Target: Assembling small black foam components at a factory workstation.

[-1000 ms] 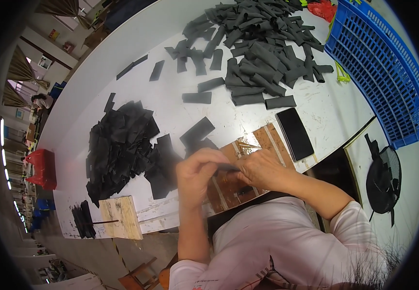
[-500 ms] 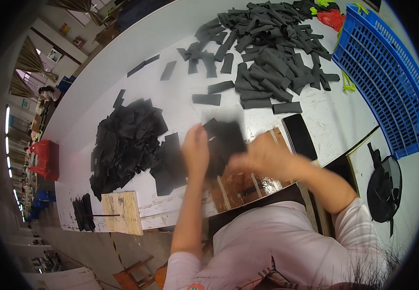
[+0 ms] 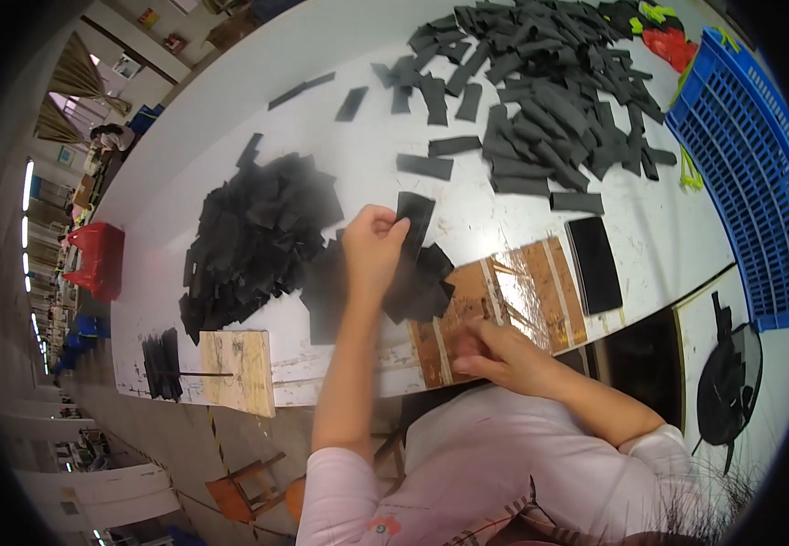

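Note:
My left hand (image 3: 371,250) is raised over the white table (image 3: 321,118) and pinches a black strip (image 3: 412,223) that stands upright between thumb and fingers. Under it lies a small stack of black pieces (image 3: 422,287), beside the big dark pile (image 3: 253,232) to the left. My right hand (image 3: 494,355) rests with fingers curled on the near edge of a brown wooden board (image 3: 522,291); whether it holds anything I cannot tell.
Several long black strips are heaped at the far side (image 3: 540,82). A flat black rectangle (image 3: 595,264) lies right of the board. A blue plastic crate (image 3: 740,164) stands at the right. A wooden block (image 3: 238,369) with a spike of black pieces (image 3: 162,364) sits near left.
My hands were together on the board; the left hand then lifted away with a black strip toward the pile, and the right hand dropped back to the board's near edge.

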### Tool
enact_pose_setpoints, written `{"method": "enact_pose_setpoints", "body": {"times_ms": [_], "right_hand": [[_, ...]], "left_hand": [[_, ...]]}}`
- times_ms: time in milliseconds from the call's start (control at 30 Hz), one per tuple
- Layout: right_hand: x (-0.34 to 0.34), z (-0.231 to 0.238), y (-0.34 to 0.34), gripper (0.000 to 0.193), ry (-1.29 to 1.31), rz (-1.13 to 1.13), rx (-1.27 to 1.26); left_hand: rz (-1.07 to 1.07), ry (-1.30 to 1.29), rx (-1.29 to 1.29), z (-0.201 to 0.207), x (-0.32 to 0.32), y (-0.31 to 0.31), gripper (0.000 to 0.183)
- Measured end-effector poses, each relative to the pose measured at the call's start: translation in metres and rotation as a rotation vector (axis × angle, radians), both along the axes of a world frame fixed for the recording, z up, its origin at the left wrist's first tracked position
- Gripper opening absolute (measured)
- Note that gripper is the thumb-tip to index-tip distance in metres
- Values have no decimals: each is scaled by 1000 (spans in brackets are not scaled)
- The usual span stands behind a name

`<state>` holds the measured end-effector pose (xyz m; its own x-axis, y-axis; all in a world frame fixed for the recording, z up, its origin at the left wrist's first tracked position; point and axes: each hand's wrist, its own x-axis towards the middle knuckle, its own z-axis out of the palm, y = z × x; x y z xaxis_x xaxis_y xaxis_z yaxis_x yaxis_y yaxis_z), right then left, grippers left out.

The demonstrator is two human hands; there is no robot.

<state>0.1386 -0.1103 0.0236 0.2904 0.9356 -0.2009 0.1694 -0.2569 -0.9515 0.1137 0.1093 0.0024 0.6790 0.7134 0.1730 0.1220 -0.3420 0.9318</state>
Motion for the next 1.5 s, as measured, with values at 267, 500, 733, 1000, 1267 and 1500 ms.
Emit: {"method": "enact_pose_setpoints", "body": {"times_ms": [267, 500, 733, 1000, 1267, 1500], "right_hand": [[-22, -31, 52, 34, 963, -344, 256], [-19, -31, 52, 19, 1267, -343, 202], [-24, -36, 51, 15, 1194, -305, 157], [-33, -12, 36, 34, -712, -240, -219], [-34, -22, 34, 9, -518, -280, 418], [-26, -38, 40, 13, -572, -322, 406]], "left_hand": [[-159, 23, -643, 35, -77, -59, 14], [-49, -427, -1078, 17, -127, -79, 22], [-103, -364, -1061, 3, -134, -82, 15], [100, -74, -604, -12, -128, -92, 12], [150, -17, -54, -1, -105, -118, 7], [223, -244, -712, -9, -101, -99, 22]]}}
